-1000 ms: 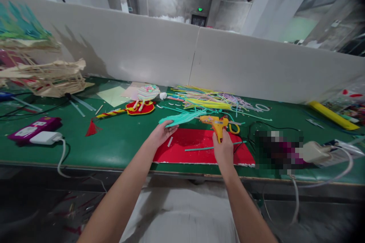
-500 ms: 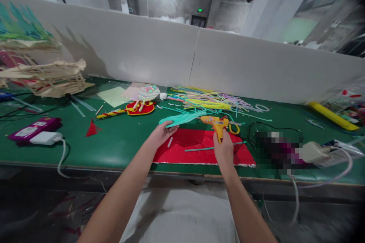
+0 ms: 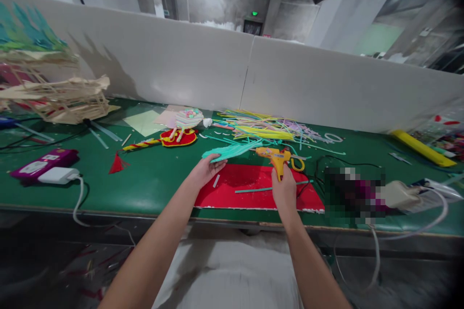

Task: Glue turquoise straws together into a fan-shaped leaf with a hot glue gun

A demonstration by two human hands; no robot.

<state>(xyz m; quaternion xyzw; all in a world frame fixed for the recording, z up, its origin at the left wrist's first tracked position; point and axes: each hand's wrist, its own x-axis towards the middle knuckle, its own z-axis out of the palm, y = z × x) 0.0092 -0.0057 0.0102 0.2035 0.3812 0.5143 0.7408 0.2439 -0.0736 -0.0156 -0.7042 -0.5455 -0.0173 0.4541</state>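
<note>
My left hand [image 3: 208, 171] grips the near-left end of a teal leaf-like piece [image 3: 232, 150], which slants up to the right above a red board [image 3: 250, 199]. In my right hand [image 3: 284, 187] is a yellow glue gun [image 3: 277, 157], its nozzle pointing left near the teal piece's right part. Whether the nozzle touches it cannot be made out. On the board lie a thin teal strip [image 3: 253, 189] and a small white stick [image 3: 216, 181]. Behind the teal piece is a pile of coloured fuzzy stems [image 3: 268, 129].
A striped figure [image 3: 188, 118] and a red tassel [image 3: 117, 163] lie left of centre. At the left are a purple box [image 3: 63, 157] and a wooden model [image 3: 72, 99]. Cables and a yellow bar [image 3: 422, 147] are at the right. A low wall [image 3: 174, 63] stands behind.
</note>
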